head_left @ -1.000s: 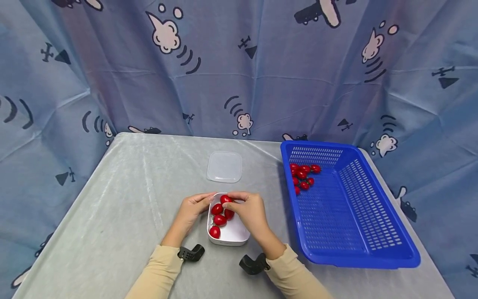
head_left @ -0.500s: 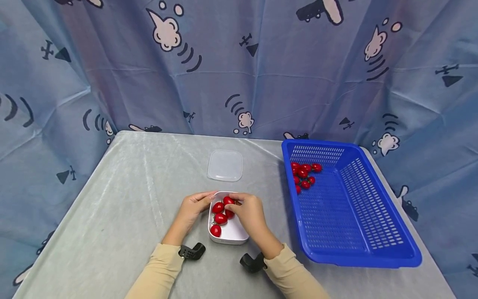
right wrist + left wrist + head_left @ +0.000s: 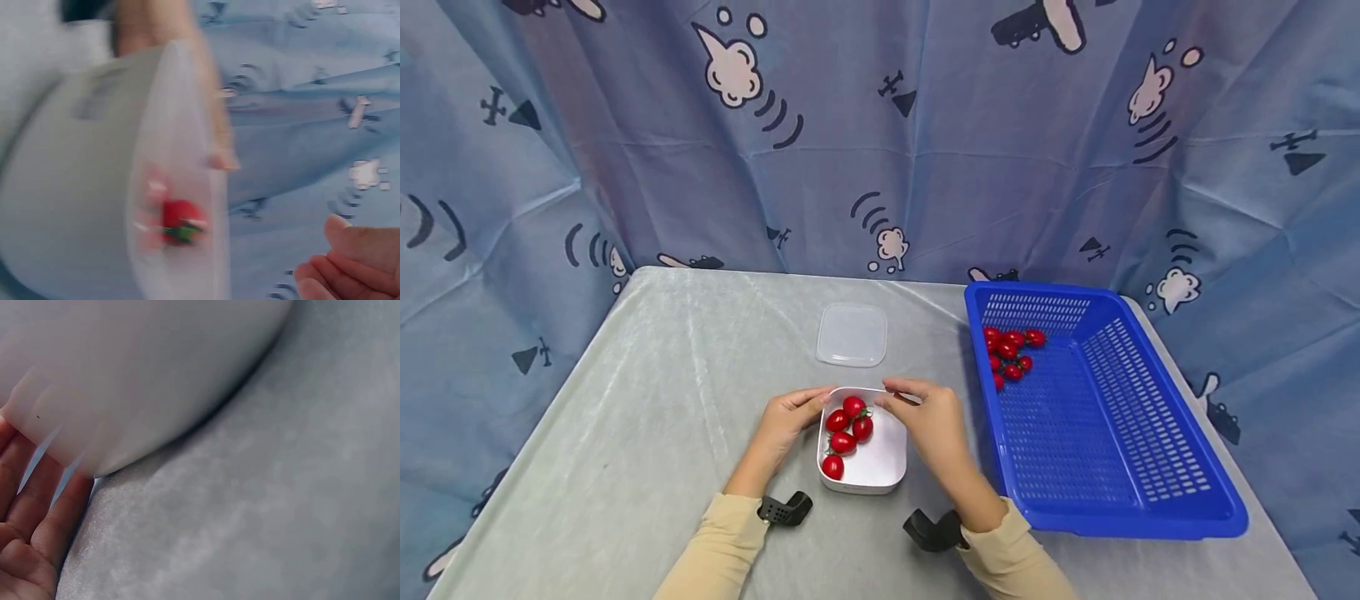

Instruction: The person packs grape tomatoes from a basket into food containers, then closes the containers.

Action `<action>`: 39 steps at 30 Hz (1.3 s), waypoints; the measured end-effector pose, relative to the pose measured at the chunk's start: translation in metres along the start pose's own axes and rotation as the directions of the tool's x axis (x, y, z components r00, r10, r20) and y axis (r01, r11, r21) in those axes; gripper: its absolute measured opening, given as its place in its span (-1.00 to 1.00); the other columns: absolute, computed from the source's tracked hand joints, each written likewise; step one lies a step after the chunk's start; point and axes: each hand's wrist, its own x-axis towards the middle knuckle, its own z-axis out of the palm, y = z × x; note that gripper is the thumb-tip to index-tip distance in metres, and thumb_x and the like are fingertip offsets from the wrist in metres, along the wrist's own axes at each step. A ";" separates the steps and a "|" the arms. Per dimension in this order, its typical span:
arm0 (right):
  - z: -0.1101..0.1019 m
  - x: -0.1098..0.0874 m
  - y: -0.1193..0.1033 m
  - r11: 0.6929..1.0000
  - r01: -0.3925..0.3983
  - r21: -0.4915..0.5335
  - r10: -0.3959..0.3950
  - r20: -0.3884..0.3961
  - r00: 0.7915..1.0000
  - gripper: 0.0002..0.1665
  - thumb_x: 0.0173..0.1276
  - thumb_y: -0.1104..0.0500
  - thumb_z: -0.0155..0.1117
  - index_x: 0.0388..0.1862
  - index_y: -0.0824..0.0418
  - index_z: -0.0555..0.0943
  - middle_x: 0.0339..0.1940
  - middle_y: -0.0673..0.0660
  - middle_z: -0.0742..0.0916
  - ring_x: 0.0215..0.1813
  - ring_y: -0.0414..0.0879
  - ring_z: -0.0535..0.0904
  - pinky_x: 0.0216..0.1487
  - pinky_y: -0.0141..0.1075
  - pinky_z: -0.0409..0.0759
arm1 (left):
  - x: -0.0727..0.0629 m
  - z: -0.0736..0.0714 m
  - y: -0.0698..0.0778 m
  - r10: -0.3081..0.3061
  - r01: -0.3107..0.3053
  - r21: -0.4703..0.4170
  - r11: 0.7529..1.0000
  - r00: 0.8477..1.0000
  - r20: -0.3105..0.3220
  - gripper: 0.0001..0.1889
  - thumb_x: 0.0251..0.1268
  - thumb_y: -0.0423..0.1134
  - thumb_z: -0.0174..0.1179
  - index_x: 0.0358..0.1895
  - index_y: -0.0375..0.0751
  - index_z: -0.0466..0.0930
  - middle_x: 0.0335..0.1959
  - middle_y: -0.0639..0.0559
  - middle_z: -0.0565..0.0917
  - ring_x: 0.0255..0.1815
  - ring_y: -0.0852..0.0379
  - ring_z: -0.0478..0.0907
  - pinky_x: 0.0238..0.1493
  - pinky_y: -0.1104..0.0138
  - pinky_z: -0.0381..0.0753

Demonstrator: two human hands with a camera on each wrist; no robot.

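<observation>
A white, square plastic-looking box with round corners (image 3: 883,454) sits flat on the desk, between the two hands. Five small, shiny red tomatoes with oval bodies (image 3: 843,442) lie in it, mostly along its 9 o'clock side. The left hand (image 3: 784,425) touches the box near 11 o'clock, with its fingers almost straight against the outside. The right hand (image 3: 934,417) is by the rim at 1 o'clock. Its fingers bend loosely and hold nothing; I cannot tell if they brush the rim.

The tomatoes look light and firm, but they may squash if squeezed hard. Their smooth skin could be slippery, so a soft pinch around the fat middle seems best. The box looks light and stiff, and its side walls seem a good place to hold it.

The desk (image 3: 625,417) wears a soft-looking, pale grey cloth with some creases. At 12 o'clock from the box lies a clear, square plastic lid (image 3: 852,335). At 3 o'clock stands a big blue plastic basket with holes (image 3: 1063,442), and more red tomatoes (image 3: 1007,350) huddle in its 10 o'clock corner. Behind the desk hangs a blue cloth curtain with cartoon planes and clouds (image 3: 842,150).
</observation>
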 end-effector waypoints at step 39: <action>-0.174 0.103 0.098 0.929 -0.366 0.059 0.368 -0.007 0.930 -0.32 0.37 0.02 0.36 0.36 0.33 0.48 -0.15 -0.27 0.74 -0.23 -0.54 0.60 0.24 -0.36 0.55 | 0.000 0.001 -0.001 -0.005 0.005 -0.004 1.000 1.000 0.004 -0.63 0.34 -0.29 0.26 0.10 -0.48 0.62 -0.04 0.06 0.77 -0.13 0.39 0.67 0.00 0.45 0.64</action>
